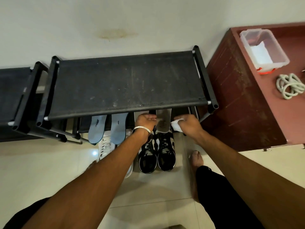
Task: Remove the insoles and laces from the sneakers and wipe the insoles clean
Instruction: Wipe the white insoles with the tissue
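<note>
Here the left hand (145,120) pinches the side edge of a grey insole (163,121) that sticks out from under the near edge of the black rack (128,83). The right hand (188,123), just right of it, has its grip round a white wipe (176,125). Two blue insoles (107,128) lean to the left. Black sneakers (156,154) sit on the floor (49,162) just below. White laces (290,85) lie on the red worktop (247,104), far right.
</note>
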The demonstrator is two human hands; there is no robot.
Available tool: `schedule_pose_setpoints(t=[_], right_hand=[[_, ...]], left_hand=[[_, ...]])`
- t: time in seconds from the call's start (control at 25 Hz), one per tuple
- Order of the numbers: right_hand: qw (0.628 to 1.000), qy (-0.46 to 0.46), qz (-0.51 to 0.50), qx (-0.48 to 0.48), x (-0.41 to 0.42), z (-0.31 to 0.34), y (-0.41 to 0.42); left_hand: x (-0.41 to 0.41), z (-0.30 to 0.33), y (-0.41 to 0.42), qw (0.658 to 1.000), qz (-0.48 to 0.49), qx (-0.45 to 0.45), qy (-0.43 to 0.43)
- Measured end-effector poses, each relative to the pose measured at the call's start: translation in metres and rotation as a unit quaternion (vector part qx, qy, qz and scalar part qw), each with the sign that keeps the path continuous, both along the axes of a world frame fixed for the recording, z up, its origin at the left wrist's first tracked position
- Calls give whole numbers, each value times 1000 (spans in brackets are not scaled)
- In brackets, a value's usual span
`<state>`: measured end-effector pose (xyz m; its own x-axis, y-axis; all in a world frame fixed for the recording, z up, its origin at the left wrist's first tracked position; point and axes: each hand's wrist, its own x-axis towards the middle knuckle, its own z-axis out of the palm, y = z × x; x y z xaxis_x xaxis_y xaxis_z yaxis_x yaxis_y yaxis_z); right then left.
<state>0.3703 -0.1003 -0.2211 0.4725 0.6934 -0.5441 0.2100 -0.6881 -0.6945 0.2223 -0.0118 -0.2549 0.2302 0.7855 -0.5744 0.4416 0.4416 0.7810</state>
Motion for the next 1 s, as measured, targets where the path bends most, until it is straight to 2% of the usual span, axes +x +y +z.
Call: schedule_pose_setpoints(t=[0.24, 0.4, 0.6, 0.76, 0.92, 1.0], right_hand=[[999, 30, 2, 15, -45, 36, -14], [995, 65, -15, 73, -72, 79, -18], [972, 141, -96, 161, -103, 118, -18], [948, 215, -103, 210, -117, 131, -3], [939, 221, -104, 241, -108, 134, 18], [942, 189, -118, 252, -100, 135, 30]], left_hand=[[-32, 51, -14, 1000, 3, 24, -15], [-60, 92, -24, 998, 22, 23, -58], [-90, 137, -38, 985, 68, -10, -156], [-100, 161, -36, 969, 69, -38, -234], [-92, 165, -12, 970, 104, -2, -222], [-88, 166, 1, 964, 115, -1, -239]])
